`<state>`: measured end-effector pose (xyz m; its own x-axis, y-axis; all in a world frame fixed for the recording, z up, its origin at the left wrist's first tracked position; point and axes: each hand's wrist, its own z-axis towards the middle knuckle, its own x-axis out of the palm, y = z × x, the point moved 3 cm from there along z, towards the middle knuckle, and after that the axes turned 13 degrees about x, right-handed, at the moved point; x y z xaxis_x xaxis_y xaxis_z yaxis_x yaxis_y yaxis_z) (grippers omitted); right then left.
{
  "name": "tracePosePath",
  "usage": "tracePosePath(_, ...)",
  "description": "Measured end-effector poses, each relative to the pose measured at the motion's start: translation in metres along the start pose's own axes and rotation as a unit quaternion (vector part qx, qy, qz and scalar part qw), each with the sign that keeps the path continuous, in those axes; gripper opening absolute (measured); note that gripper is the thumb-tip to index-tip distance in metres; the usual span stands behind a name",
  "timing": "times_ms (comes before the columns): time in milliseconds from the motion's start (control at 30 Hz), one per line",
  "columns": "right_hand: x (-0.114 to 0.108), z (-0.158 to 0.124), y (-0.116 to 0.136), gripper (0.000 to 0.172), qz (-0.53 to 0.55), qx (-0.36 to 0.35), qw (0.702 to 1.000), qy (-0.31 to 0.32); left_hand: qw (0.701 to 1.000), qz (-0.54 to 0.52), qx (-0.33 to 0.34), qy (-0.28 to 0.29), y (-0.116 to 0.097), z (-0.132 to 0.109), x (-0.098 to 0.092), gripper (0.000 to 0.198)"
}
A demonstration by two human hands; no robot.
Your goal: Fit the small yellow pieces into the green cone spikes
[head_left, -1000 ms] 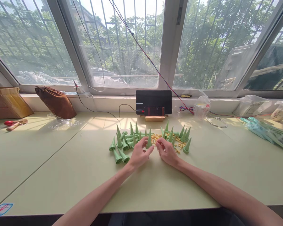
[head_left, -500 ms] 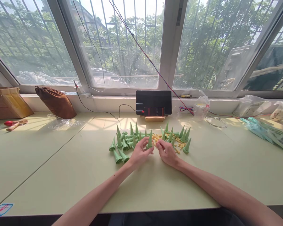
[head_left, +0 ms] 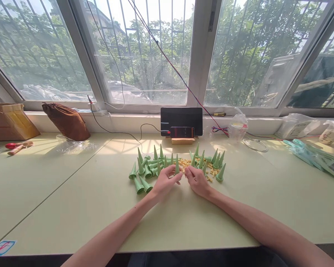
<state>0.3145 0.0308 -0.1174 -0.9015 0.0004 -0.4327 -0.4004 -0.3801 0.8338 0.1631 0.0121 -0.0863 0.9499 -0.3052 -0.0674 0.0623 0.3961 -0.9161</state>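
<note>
My left hand (head_left: 167,181) is closed around a green plastic spike (head_left: 177,164), its pointed end up and its base hidden by the fingers. Just to the right, my right hand (head_left: 197,180) is pinched, its fingertips facing the spike's base. Whatever lies between those fingertips is too small to make out. Small yellow plastic pieces (head_left: 210,172) are scattered behind and beside my right hand. More green spikes surround both hands, some upright like the one at the right (head_left: 220,173), others on their sides like the one at the front left (head_left: 138,186).
A phone (head_left: 182,132) leans on a small stand before a black tablet (head_left: 180,115). At the left are a brown pouch (head_left: 69,122) and a cardboard box (head_left: 11,121). A plastic cup (head_left: 238,128), a coiled wire (head_left: 254,145) and plastic packaging (head_left: 317,155) lie right.
The spike in my left hand has shifted slightly and sits a little lower. My right hand stays pinched in nearly the same spot.
</note>
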Motion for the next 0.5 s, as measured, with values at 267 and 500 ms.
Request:
tracePosePath(267, -0.001, -0.001, 0.009, 0.028, 0.025, 0.001, 0.999, 0.027, 0.998, -0.029, -0.045, -0.034, 0.007, 0.001, -0.003, 0.028)
tracePosePath(500, -0.002, -0.003, 0.014, 0.017, 0.039, -0.024, 0.998, 0.031, 0.995, -0.051, -0.061, -0.058, 0.01, 0.001, -0.006, 0.031)
